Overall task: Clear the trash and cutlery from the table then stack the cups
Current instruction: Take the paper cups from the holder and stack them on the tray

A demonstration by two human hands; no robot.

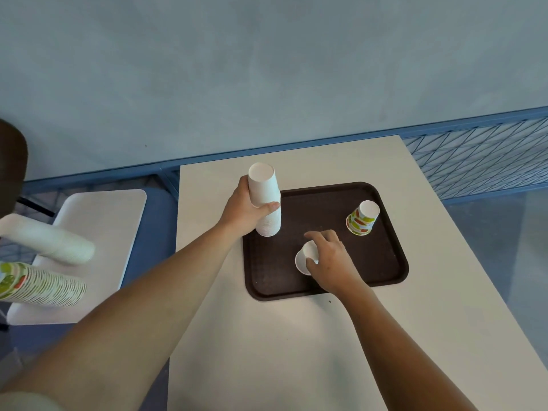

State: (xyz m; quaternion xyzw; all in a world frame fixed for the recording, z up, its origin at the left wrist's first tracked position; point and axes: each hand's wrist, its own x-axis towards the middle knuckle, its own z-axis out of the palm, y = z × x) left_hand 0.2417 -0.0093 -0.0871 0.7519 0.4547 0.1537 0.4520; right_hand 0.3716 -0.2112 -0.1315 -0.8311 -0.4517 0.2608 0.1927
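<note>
A dark brown tray [350, 280] lies on the white table [267, 336]. My left hand [241, 212] is wrapped around a tall upside-down stack of white paper cups [264, 197] standing at the tray's left edge. My right hand [332, 259] grips a single white paper cup [305, 258], tilted on its side on the tray with its mouth toward the left. A patterned green and orange paper cup [362, 218] stands upside down near the tray's far right corner, apart from both hands.
At the left edge, two long cup stacks lie on their sides over a white chair [100, 221]: a white stack [50, 240] and a patterned stack [41, 284]. A blue metal railing [480, 161] runs behind the table. The table's right edge drops to a grey floor.
</note>
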